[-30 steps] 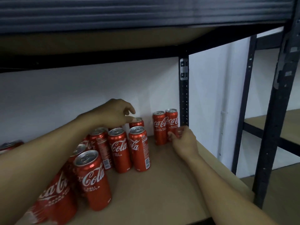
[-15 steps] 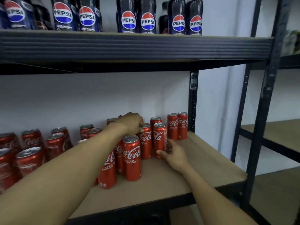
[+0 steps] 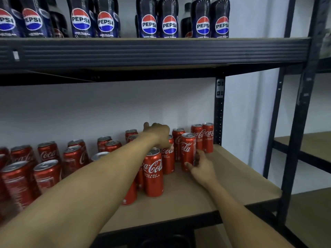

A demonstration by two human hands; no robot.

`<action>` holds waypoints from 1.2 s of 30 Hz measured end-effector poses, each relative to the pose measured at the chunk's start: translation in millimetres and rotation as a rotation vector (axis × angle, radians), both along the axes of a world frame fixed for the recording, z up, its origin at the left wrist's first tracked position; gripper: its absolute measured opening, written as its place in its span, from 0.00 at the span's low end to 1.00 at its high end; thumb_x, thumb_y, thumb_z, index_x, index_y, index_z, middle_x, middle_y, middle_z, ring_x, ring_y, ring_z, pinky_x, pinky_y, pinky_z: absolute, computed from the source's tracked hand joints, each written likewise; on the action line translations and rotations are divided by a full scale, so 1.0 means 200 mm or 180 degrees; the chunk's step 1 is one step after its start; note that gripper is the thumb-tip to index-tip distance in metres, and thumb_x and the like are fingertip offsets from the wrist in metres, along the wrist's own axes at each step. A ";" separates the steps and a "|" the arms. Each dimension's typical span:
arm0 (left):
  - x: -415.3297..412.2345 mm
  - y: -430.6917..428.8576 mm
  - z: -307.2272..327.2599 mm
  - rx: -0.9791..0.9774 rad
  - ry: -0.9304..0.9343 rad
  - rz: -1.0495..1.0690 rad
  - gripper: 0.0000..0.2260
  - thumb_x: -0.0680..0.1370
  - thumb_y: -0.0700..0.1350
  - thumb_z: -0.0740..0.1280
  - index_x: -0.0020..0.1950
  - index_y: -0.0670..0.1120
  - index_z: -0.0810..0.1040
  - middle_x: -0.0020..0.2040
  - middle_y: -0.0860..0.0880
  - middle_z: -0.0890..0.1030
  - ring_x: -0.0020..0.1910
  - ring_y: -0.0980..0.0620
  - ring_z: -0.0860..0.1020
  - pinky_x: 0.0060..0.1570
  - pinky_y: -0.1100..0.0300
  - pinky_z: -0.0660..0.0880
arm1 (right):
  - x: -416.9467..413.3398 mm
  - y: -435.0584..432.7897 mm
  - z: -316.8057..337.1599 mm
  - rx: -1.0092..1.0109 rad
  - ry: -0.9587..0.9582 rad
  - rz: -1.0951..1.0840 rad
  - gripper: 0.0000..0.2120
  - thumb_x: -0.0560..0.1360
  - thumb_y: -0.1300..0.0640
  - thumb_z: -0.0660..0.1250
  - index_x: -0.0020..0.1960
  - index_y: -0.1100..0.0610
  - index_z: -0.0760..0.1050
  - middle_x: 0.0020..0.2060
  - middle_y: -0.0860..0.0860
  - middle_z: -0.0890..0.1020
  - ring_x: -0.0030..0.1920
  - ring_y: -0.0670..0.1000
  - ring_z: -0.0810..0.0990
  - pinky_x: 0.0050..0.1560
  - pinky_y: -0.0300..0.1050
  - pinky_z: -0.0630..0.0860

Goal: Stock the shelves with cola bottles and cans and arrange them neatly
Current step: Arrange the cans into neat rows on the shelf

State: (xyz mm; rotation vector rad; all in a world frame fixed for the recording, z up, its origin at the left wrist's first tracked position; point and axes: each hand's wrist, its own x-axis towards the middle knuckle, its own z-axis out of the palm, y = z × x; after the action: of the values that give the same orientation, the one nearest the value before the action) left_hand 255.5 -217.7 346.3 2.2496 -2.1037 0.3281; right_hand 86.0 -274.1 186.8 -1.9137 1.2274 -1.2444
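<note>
A slim can (image 3: pixel 187 149) of red cola stands upright toward the right end of the lower shelf (image 3: pixel 232 179), and the right hand (image 3: pixel 201 169) grips it low down. The thumb lies across the can's near face and the fingers wrap round its right side, their tips hidden behind it. That arm comes in from the near right, with the wrist just above the board and the palm turned left.

Just left of it stands the middle can (image 3: pixel 168 161). The left hand (image 3: pixel 158 134) is arched over its top, knuckles up. The fingers curl down onto the rim and the thumb sticks out toward the far left. Whether the fingertips truly pinch the rim or only rest on it cannot be told. The left forearm stretches long from the near left, crossing above the cans.

A front can (image 3: pixel 153 174) stands nearer, touching or almost touching the middle can. Another can (image 3: pixel 129 194) is half hidden under the forearm. A rear can (image 3: pixel 177 138) stands behind the slim can. Farther right, a pair of cans (image 3: pixel 207 136) stands side by side beside the black back post (image 3: pixel 219 113).

To the left, a loose group of cans (image 3: pixel 47 153) spreads along the shelf, somewhat blurred. On the upper shelf (image 3: pixel 161 51), Pepsi bottles (image 3: pixel 149 24) stand in a row with their labels facing out. A white wall (image 3: pixel 89 108) lies behind, and a neighbouring rack (image 3: pixel 304 145) stands to the right.
</note>
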 end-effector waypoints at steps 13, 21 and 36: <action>-0.23 -0.08 0.00 -0.0233 0.0682 0.0085 0.10 0.76 0.42 0.72 0.41 0.45 0.72 0.50 0.44 0.80 0.44 0.46 0.79 0.34 0.59 0.70 | -0.20 -0.10 0.03 0.0110 0.0074 0.0042 0.32 0.72 0.54 0.78 0.73 0.53 0.69 0.61 0.51 0.81 0.59 0.52 0.81 0.60 0.44 0.75; -0.41 -0.12 -0.20 -0.1026 0.1963 -0.0322 0.13 0.75 0.46 0.75 0.57 0.47 0.78 0.57 0.49 0.77 0.56 0.49 0.76 0.54 0.57 0.74 | -0.50 -0.18 0.04 0.0174 -0.0019 -0.0137 0.29 0.74 0.56 0.76 0.72 0.51 0.70 0.60 0.48 0.80 0.54 0.48 0.77 0.56 0.41 0.70; -0.49 -0.21 -0.77 -0.1129 0.3577 0.0008 0.36 0.68 0.51 0.81 0.71 0.53 0.68 0.68 0.52 0.74 0.68 0.51 0.73 0.69 0.48 0.71 | -0.59 -0.39 0.04 0.0462 -0.0214 -0.0207 0.39 0.65 0.48 0.83 0.69 0.54 0.67 0.58 0.50 0.77 0.53 0.49 0.78 0.47 0.40 0.74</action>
State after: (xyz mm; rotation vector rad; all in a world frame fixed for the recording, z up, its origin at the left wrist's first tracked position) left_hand 158.2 -260.4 193.3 1.5890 -1.2920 -0.4430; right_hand -31.3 -351.2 194.8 -1.7275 1.3168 -1.2078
